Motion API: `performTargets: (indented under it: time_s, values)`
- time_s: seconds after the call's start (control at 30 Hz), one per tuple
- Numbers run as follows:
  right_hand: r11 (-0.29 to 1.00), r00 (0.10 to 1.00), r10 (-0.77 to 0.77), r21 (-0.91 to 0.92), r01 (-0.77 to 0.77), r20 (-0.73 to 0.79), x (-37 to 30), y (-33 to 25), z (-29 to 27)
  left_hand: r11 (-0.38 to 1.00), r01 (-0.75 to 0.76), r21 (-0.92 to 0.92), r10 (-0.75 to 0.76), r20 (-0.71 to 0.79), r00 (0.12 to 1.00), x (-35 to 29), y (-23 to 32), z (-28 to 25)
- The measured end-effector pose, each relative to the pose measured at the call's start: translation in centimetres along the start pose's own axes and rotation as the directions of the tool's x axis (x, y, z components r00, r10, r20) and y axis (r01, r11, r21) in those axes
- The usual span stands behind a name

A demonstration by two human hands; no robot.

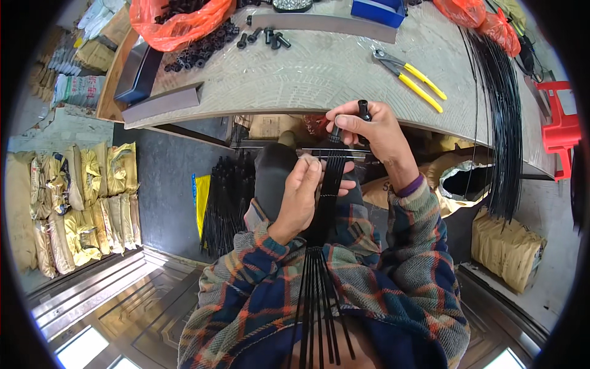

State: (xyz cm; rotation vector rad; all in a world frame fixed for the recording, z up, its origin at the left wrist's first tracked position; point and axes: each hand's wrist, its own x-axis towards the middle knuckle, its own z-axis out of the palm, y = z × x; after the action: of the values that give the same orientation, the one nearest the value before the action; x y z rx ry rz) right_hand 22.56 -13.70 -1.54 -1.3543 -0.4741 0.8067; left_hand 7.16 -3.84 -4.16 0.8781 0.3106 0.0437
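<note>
My left hand is closed around a bundle of thin black rods in front of my lap, its thumb in front and fingertips showing on the bundle's far side. The lower part of the bundle fans out toward my chest. Just above, my right hand pinches a black ribbed tubular fitting between thumb and forefinger, over the rods' upper ends. A second black fitting sticks up between the fingers of the same hand. Whether the first fitting touches the rod tips, I cannot make out.
On the table lie yellow-handled cutters, several loose black fittings, an orange bag and a blue tray. Long black rods hang over the right edge. More black rods stand at left below. A red stool stands far right.
</note>
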Motion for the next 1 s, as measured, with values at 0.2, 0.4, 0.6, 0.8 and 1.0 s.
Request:
performTargets:
  time_s: [0.2, 0.4, 0.6, 0.8, 1.0]
  values:
    - [1.000, 0.998, -0.020, -0.009, 0.021, 0.067, -0.2, -0.7, 1.5, 0.985, -0.162, 0.062, 0.166, -0.069, 0.984, -1.6, -0.1, 0.8]
    - [1.000, 0.993, -0.011, 0.031, 0.008, 0.114, -0.4, -0.7, 2.8, 0.974, -0.223, -0.027, 0.221, -0.068, 0.973, -2.6, 0.2, 1.3]
    - [0.998, 0.992, -0.021, 0.061, 0.014, 0.125, -0.6, -0.6, 3.1, 0.967, -0.251, 0.045, 0.254, -0.060, 0.965, -3.1, -0.5, 1.8]
    - [0.998, 0.991, -0.009, 0.060, 0.001, 0.137, -0.5, -0.4, 3.2, 0.967, -0.249, 0.047, 0.252, -0.061, 0.966, -3.2, -0.6, 2.0]
    - [0.997, 0.989, -0.005, 0.071, -0.006, 0.148, -0.3, -0.2, 3.3, 0.968, -0.245, 0.049, 0.248, -0.062, 0.967, -3.0, -0.6, 2.0]
